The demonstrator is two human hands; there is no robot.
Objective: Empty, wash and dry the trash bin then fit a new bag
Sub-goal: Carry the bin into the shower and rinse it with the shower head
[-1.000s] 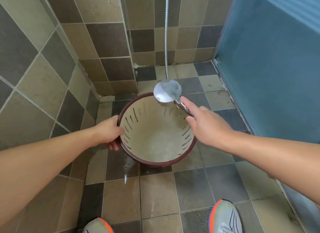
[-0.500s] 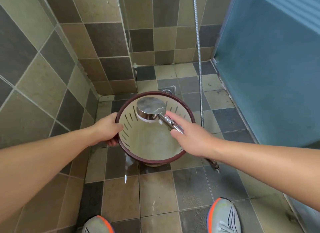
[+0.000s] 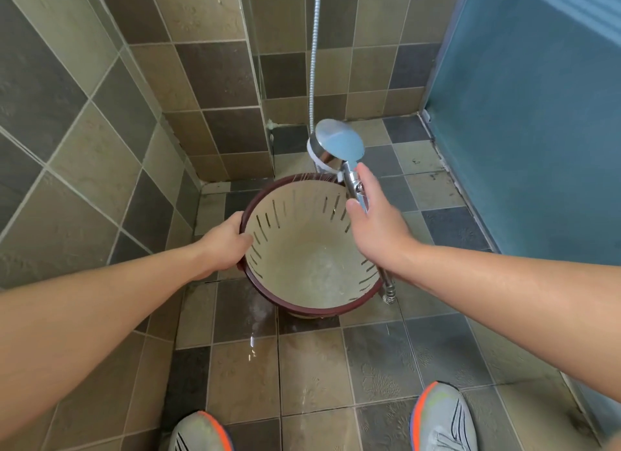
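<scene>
The bin (image 3: 312,249) sits at the centre of the frame, tilted toward the camera so its cream inside and slotted wall show, with its dark red rim facing up and forward. It has no bag or rubbish in it, and water pools at the bottom.

The left hand (image 3: 223,240) grips the rim on the left side, with the thumb inside and the fingers curled round the outside, and holds the tilt. The right hand (image 3: 376,222), right of centre, holds the handle of the shower head (image 3: 337,148); the thumb and forefinger lie along the handle, but the view hides how tightly the other fingers wrap it. The head hangs just above the far rim, and thin jets hit the top edge of the bin. The hose (image 3: 314,47) runs up the back wall at upper centre.

The floor (image 3: 242,366) is wet in front of the bin, and two shoes (image 3: 443,420) show at the bottom edge.

This looks like the washing step, with emptying done and drying and bagging yet to come. Next, the spray probably needs to sweep round the rest of the inner wall while the left hand turns the bin. The water must then be tipped out, with a firm grip on the slippery rim.
</scene>
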